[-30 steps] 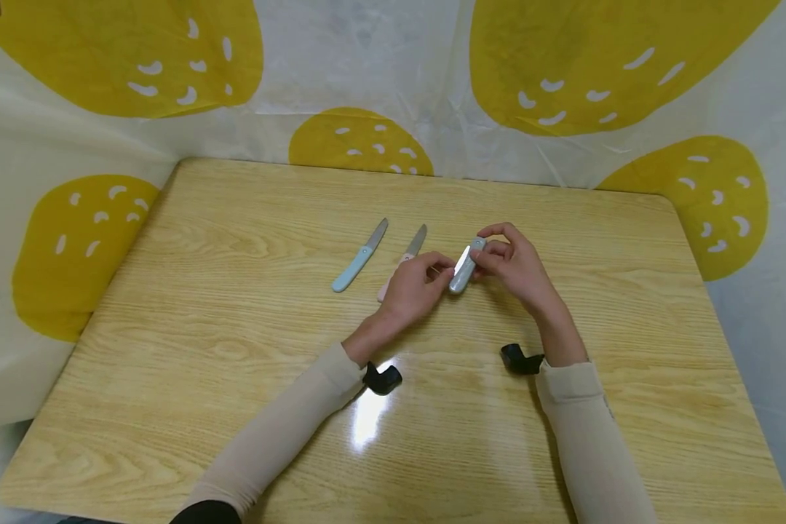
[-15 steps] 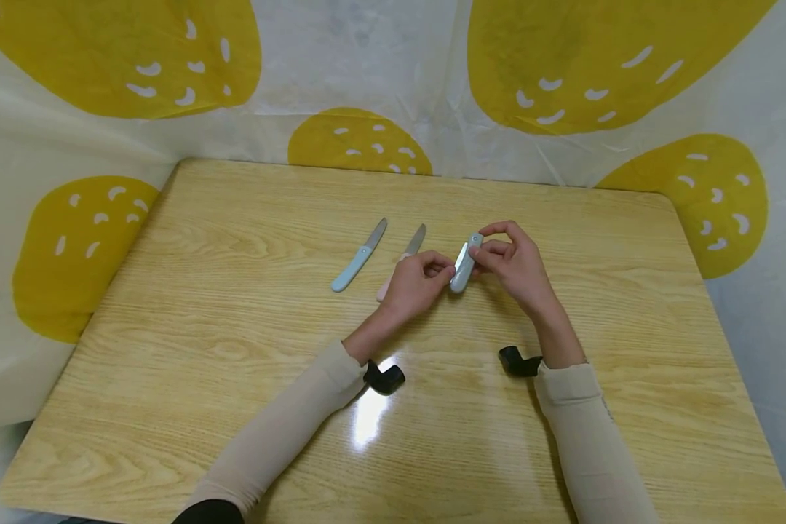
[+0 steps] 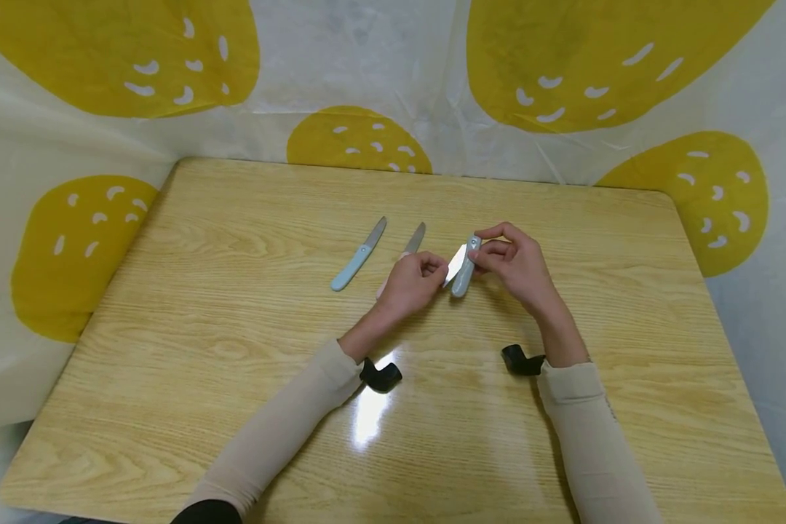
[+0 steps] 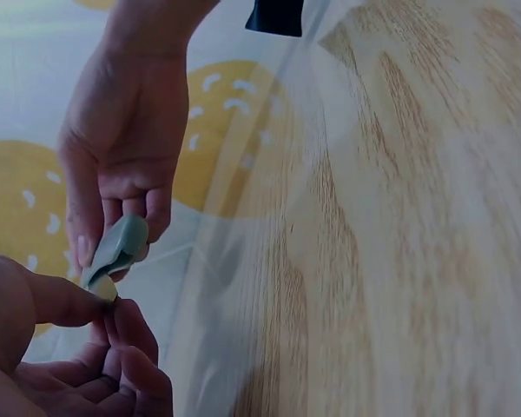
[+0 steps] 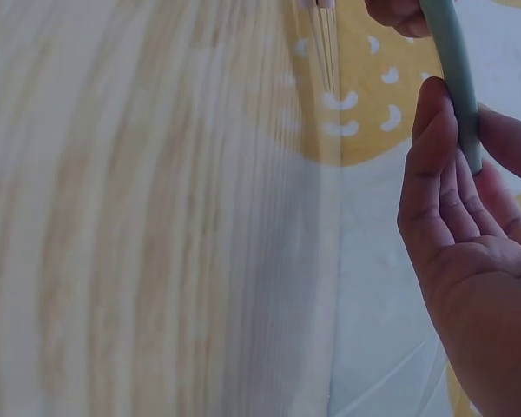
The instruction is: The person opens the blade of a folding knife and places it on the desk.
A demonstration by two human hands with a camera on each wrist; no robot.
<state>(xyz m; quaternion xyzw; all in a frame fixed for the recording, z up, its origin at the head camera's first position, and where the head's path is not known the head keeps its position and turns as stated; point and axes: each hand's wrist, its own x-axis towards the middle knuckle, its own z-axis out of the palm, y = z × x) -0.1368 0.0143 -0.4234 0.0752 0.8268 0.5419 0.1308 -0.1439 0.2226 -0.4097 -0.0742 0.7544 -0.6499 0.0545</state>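
My right hand [image 3: 514,266] pinches the pale green-grey handle of a folding knife [image 3: 465,273] near its pivot end. The shiny blade [image 3: 456,265] stands partly out of the handle, angled toward the left. My left hand [image 3: 414,280] pinches the blade near its tip between thumb and forefinger. In the left wrist view the handle [image 4: 126,241] shows its slot, with the left thumb and finger at the blade. The right wrist view has the handle [image 5: 456,78] edge-on between the right thumb and fingers. Both hands hold the knife above the table.
An unfolded light blue knife [image 3: 354,266] lies on the wooden table [image 3: 249,407] to the left. A pink-handled knife [image 3: 415,239], also unfolded, lies beside it, partly hidden by my left hand. A patterned cloth [image 3: 367,58] hangs behind the table.
The blade has swung out of the handle to the left, opening a gap. My left hand has moved slightly left with the blade; the right hand stays nearly still.
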